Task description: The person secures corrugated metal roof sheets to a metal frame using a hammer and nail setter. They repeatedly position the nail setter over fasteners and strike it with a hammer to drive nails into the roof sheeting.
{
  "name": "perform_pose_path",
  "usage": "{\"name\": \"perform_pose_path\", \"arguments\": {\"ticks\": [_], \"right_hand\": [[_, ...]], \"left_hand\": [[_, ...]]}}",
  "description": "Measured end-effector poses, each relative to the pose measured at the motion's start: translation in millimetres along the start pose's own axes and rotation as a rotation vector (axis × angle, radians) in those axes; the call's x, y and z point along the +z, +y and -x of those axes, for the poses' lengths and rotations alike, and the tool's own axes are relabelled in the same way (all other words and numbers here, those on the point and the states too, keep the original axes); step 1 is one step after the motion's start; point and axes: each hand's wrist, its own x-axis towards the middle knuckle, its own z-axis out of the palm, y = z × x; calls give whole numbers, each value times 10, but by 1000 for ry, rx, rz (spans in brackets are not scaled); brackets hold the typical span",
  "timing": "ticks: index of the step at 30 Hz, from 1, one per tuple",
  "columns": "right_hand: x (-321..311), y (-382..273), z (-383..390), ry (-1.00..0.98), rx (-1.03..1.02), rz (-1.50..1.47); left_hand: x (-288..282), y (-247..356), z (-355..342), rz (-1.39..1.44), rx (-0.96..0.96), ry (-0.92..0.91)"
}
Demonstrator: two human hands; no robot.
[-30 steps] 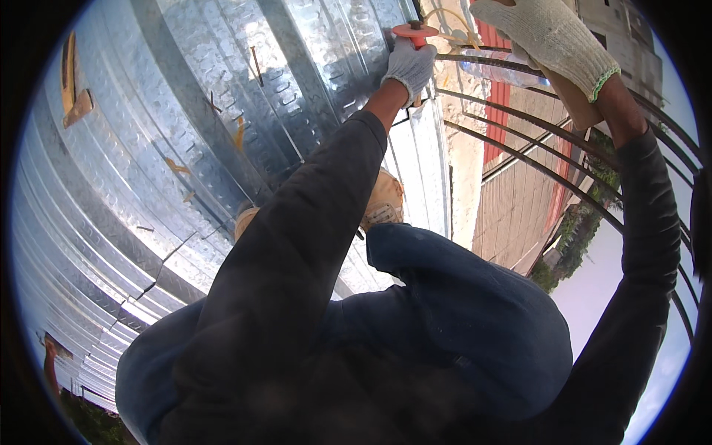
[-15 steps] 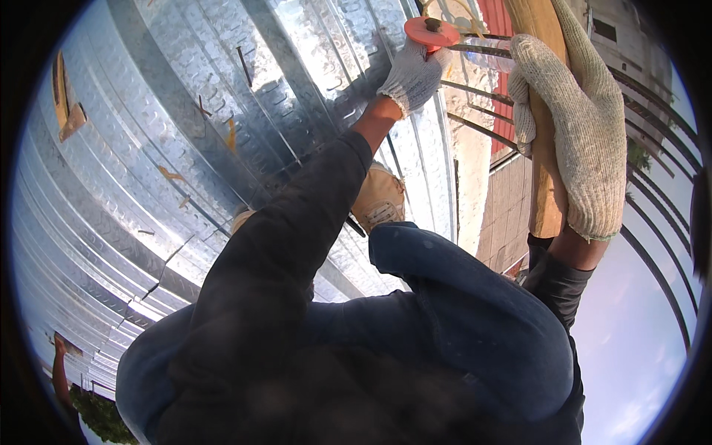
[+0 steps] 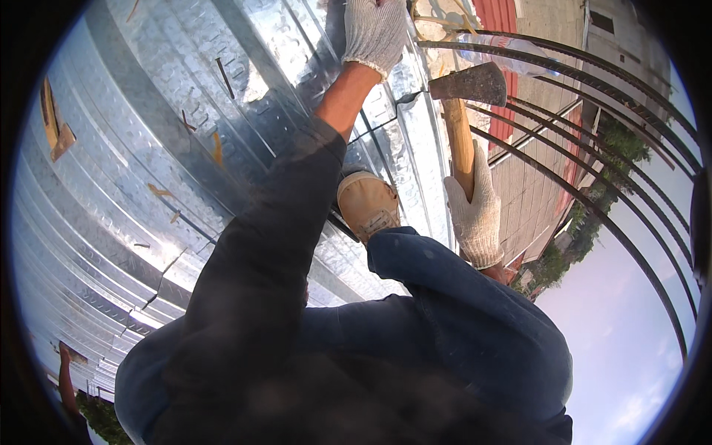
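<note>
Right gloved hand [image 3: 476,219] now lower, holding the dark steel hammer with brown wooden handle [image 3: 469,84], head near the silvery corrugated metal deck's [image 3: 297,89] edge; probably mid-swing. Left gloved hand [image 3: 377,33] now cropped above: grip cannot be told, red disc no longer visible

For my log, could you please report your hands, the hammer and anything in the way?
Left hand at view's top edge, grip cut off. Right hand holding hammer by wooden handle. Dark rods beside hammer, possibly in the way.
</note>
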Motion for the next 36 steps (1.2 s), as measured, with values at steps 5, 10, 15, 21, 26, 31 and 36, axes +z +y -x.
{"name": "perform_pose_path", "arguments": {"ticks": [5,10,15,21,26,31,36], "right_hand": [[454,551,138,214,-175,-25],[728,983,-161,136,-107,-89],[836,1069,-300,-2,-49,-99],[864,1118,-426,85,-127,-87],[657,982,-517,18,-237,-199],[760,991,-455,117,-204,-162],[702,911,-560,-22,-215,-132]], "left_hand": [[-484,446,18,-123,35,-102],[-613,787,124,-205,78,-152],[-800,1049,276,-307,131,-142],[-805,1234,392,-338,169,-127],[-707,1215,543,-351,189,-151],[-534,1259,593,-329,212,-182],[-568,1238,693,-330,209,-196]]}}
